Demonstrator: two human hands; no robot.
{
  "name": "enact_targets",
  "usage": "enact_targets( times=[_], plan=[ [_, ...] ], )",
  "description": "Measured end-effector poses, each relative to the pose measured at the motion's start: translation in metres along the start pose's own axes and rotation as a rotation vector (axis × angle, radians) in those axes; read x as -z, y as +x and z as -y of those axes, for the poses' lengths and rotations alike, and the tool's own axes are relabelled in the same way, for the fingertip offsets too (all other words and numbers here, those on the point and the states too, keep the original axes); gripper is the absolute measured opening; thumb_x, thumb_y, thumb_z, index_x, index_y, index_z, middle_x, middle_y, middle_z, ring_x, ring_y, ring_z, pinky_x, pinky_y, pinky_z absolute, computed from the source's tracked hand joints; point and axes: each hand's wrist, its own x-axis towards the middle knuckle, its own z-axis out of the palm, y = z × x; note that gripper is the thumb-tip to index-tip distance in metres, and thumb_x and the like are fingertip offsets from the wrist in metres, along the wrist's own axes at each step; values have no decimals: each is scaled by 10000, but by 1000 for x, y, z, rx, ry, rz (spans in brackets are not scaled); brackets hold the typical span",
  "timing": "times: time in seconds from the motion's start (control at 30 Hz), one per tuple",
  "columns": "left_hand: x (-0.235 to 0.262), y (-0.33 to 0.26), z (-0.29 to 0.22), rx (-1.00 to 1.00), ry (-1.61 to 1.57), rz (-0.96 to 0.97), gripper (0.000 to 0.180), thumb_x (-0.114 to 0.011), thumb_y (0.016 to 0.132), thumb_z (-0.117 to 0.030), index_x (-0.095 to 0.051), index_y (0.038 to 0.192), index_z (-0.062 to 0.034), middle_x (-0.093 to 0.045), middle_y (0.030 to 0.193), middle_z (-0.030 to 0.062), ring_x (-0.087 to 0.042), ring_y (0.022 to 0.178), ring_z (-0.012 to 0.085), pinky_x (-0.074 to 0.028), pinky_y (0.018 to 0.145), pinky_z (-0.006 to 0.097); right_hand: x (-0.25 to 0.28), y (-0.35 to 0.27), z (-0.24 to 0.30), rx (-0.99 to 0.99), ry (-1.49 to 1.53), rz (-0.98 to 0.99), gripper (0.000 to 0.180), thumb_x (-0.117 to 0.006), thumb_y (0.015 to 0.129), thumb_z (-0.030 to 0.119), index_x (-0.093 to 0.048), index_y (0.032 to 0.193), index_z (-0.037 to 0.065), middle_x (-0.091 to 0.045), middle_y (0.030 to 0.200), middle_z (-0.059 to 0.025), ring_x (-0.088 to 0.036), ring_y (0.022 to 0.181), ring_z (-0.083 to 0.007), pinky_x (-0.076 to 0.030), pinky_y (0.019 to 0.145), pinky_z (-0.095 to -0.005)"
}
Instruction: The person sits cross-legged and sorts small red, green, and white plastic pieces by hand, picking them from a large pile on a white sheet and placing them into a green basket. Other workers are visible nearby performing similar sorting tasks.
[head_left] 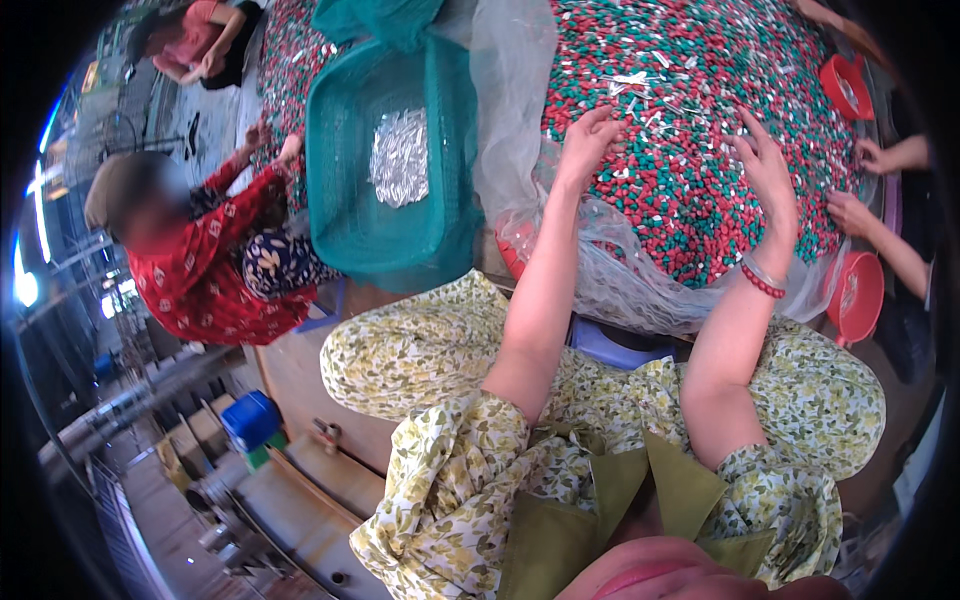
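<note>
A person's left hand [590, 135] and right hand [768, 165], fingers spread and holding nothing, rest on a large heap of red, green and white small pieces [700, 110], mostly unsorted, while a teal basket [345, 200] nearby holds only a small silvery pile [400, 157].

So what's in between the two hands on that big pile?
In the head view, only more small red, green and white pieces of the pile lie between the left hand and the right hand.
</note>
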Motion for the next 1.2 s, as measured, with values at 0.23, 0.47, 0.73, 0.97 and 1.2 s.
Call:
enact_targets(
  times=[0.23, 0.47, 0.73, 0.97, 1.2],
  plan=[
    [-34, 65, 39, -299, 1180, 21, 374, -692, 712, -137, -602, 1047, 3, -617, 919, 203, -613, 834, 346, -489, 715, 421, -53, 5, -69, -293, -103, 108, 341, -581, 792, 272, -634, 1043, 47, -624, 1004, -200, -592, 971, -323, -434, 887, -380],
    [-55, 97, 63, -506, 1176, 189, 310, -753, 651, -103, -651, 924, 2, -639, 852, 156, -632, 788, 261, -500, 708, 363, -91, 27, -79, -325, -208, -196, 547, -593, 753, 99, -445, 1279, 121, -462, 1244, -187, -455, 1145, -351, -399, 942, -382],
    [-36, 75, 78, -79, 765, 323, 218, -642, 768, -114, -639, 937, 23, -647, 770, 66, -580, 679, 88, -450, 597, 227, -123, 16, -93, -204, 226, 65, 480, -539, 706, 47, -517, 1186, 55, -552, 1130, -213, -491, 1113, -343, -401, 926, -378],
    [-15, 20, 22, 269, 74, 371, 140, -611, 826, -86, -573, 935, -7, -623, 820, 52, -593, 726, 116, -457, 609, 208, -88, -5, -49, -171, 844, 408, 329, -514, 747, -44, -543, 1069, 19, -591, 734, -48, -575, 585, -108, -496, 575, -238],
    [3, 18, 2, 155, 131, 206, 224, -515, 853, -2, -539, 1063, 72, -605, 978, 135, -626, 818, 182, -513, 724, 252, -73, -1, -46, -350, 88, 437, 179, -500, 855, 108, -620, 933, 2, -586, 711, -54, -604, 572, -152, -520, 507, -266]
  ],
)
